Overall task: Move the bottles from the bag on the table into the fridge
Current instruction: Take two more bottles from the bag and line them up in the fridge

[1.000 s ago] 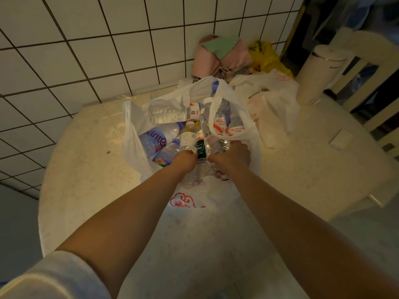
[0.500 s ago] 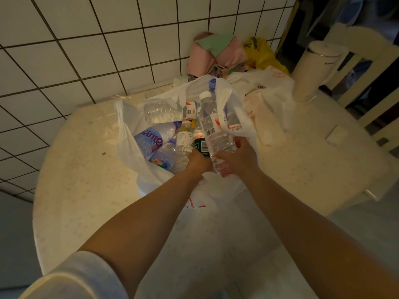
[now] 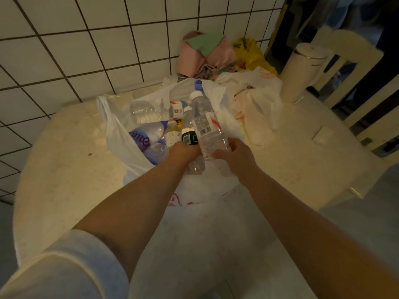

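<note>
Right hand [image 3: 234,154] fingers clamp clear white-capped bottle [image 3: 206,124]; left hand [image 3: 183,151] fingers' state unclear.

Around the open white plastic bag [image 3: 116,134], the round cream table [image 3: 64,186] lies bare leftward; crumpled white bags [image 3: 257,100] and a cream canister [image 3: 302,72] crowd its right.

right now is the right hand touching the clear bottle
Touching: in the head view, the right hand wraps its fingers around the clear bottle near its base.

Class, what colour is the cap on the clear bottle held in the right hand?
White; the cap of the clear bottle shows best in the head view.
</note>
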